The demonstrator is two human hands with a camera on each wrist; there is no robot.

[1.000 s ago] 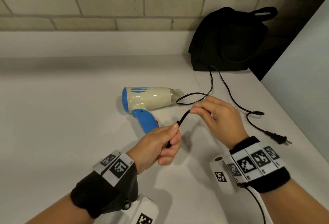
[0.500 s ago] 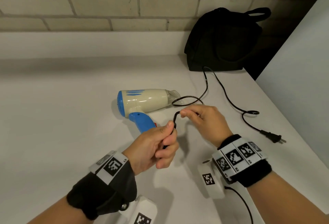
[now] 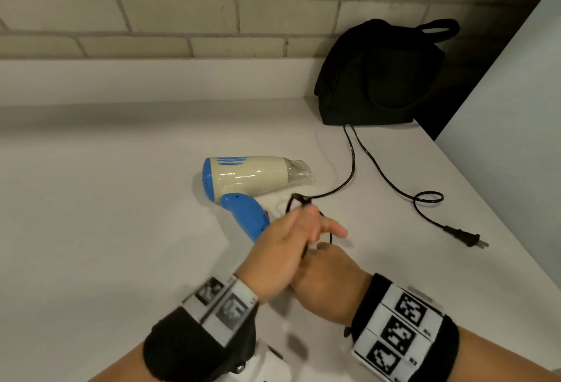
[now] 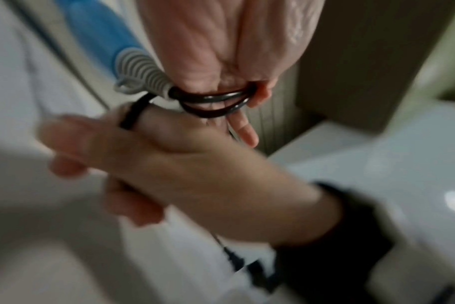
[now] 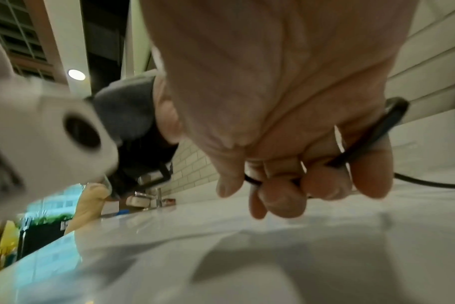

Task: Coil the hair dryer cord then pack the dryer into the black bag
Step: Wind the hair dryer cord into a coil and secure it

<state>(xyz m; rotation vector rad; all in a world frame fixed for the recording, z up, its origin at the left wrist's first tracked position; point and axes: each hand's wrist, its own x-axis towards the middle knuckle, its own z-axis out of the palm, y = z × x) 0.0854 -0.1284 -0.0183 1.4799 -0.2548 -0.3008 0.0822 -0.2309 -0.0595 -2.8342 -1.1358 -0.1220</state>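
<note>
Two short loops of cord (image 4: 216,100) were held pinched in the left hand (image 3: 282,257), close to the grey strain relief at the butt of the blue dryer handle. The right hand (image 3: 328,281) was curled round the same cord, a strand seen passing between its fingers (image 5: 322,183) in the right wrist view. Both hands were pressed together just in front of the hair dryer (image 3: 249,181), which lay on its side on the white counter (image 3: 106,229).

Beyond the dryer's nozzle the loose cord was seen to run to the foot of the black bag (image 3: 379,75), then back toward the plug (image 3: 464,237), a small kink lying between bag and plug.

Judged: coiling barely begun, most of the cord still slack. Loops are best kept equal in size and laid side by side, each clamped by the left thumb as slack is fed by the right. The kink should be untwisted as it arrives, lest the coil spring open before packing.
</note>
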